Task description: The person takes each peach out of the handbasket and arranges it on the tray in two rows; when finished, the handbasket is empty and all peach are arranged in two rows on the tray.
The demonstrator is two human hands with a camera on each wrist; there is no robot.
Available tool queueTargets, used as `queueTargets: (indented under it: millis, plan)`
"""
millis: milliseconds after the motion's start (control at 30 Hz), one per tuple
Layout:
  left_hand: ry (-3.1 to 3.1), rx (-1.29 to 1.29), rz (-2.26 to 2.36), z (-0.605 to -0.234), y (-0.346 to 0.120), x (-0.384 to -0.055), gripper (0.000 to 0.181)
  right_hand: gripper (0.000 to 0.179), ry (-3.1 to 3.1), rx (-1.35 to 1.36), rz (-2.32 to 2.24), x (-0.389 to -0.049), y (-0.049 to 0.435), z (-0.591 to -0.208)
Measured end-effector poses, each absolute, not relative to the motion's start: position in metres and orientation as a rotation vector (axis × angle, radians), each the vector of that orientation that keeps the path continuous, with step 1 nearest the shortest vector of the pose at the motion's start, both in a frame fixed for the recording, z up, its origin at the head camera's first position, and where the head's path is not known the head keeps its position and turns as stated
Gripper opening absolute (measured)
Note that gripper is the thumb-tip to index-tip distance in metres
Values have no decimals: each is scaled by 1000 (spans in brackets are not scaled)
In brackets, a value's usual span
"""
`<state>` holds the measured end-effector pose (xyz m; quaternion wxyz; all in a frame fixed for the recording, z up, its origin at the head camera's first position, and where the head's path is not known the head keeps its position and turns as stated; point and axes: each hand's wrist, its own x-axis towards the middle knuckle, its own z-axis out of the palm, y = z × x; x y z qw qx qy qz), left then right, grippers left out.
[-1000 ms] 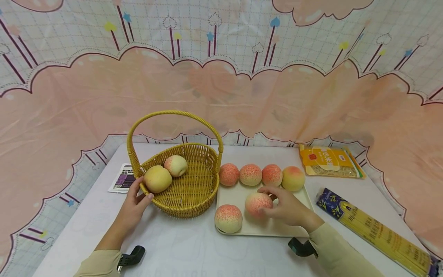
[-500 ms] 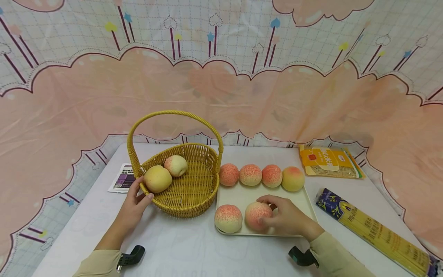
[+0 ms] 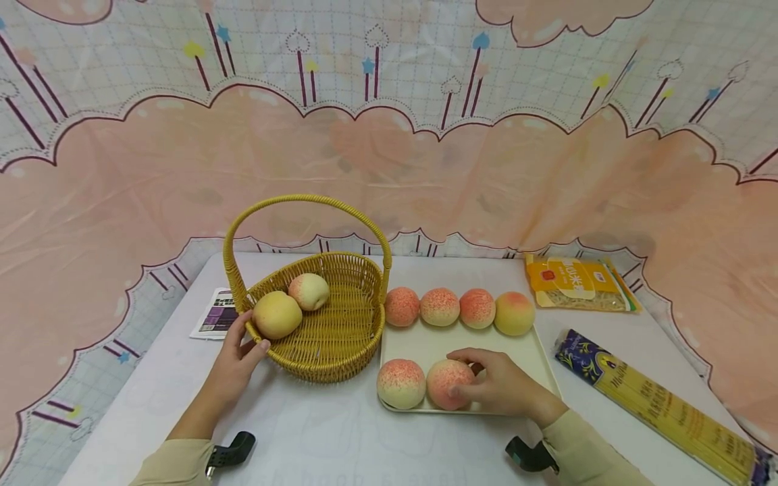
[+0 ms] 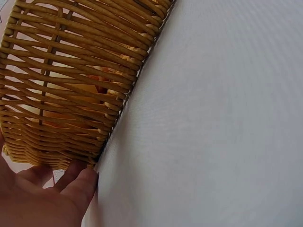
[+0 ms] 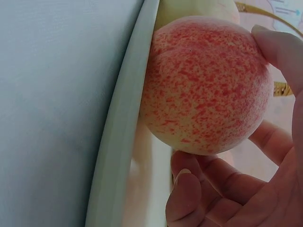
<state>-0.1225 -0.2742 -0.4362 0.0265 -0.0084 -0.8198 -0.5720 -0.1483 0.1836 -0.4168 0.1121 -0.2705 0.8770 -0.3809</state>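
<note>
I record right hand point(image 3: 501, 383), fingers point(image 5: 228, 177) half-curled around peach point(image 3: 444, 379) at near edge of tray point(image 3: 433, 343); left hand point(image 3: 234, 364) gripping basket point(image 3: 325, 370).

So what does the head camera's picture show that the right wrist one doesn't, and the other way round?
Only the head view: the left hand touching the basket, two fruits inside it, an orange bag, a long yellow pack and a white-and-purple packet.

Only the right wrist view: the lower fingers of the right hand, curled close to the peach.

Both: that hand holding the peach, its pale neighbouring fruit, the tray, the white table and parts of the basket's handle.
</note>
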Motion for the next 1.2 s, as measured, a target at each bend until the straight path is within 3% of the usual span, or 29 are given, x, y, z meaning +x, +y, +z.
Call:
queueTargets:
  millis: [367, 733, 1200]
  plan:
    - [-2547, -4, -1773, -437, -275, -123, 72, 54, 2572, -777, -1090, -147, 185, -419]
    - [-2549, -7, -1767, -438, -275, -124, 72, 71, 2480, -836, -1170, -145, 191, -419]
    - [-2550, 7, -1779, -438, -275, -123, 72, 64, 2547, -797, -1195, -145, 189, -423]
